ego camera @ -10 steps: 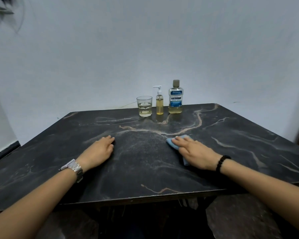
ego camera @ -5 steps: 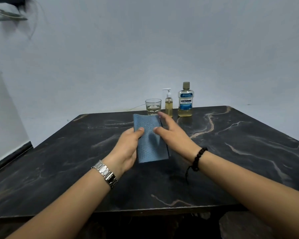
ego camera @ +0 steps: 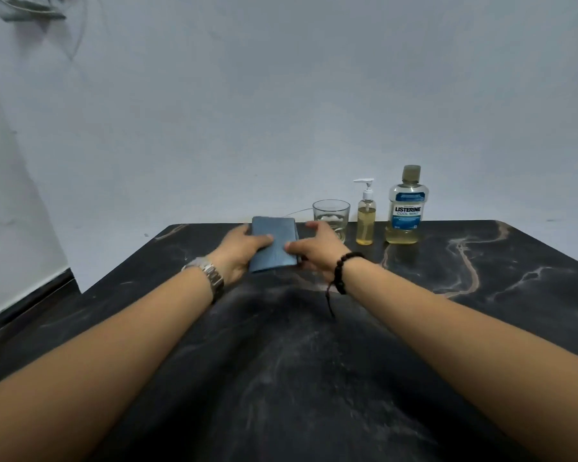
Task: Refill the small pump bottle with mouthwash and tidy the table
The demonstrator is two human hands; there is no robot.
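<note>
Along the far edge of the dark marbled surface (ego camera: 481, 295) stand three things in a row: a drinking glass (ego camera: 331, 216) with a little clear liquid, the small pump bottle (ego camera: 365, 218) just to its right, and the Listerine mouthwash bottle (ego camera: 407, 208) beyond that. Both bottles are upright and closed, pump head and cap in place, and the pump bottle shows yellowish liquid well up its body, so the refill looks finished and the row reads as tidied storage against the wall. What remains appears to be the cloth: a folded blue cloth (ego camera: 274, 243) is held at the far edge just left of the glass, probably to be set down in line with the rest. The left hand (ego camera: 244, 251) grips its left side, thumb curled over the top face. The right hand (ego camera: 314, 245) holds the right side, thumb on top and fingers reaching along the far edge; motion blur makes it hard to say whether the cloth already rests on the surface or hangs just above it.
</note>
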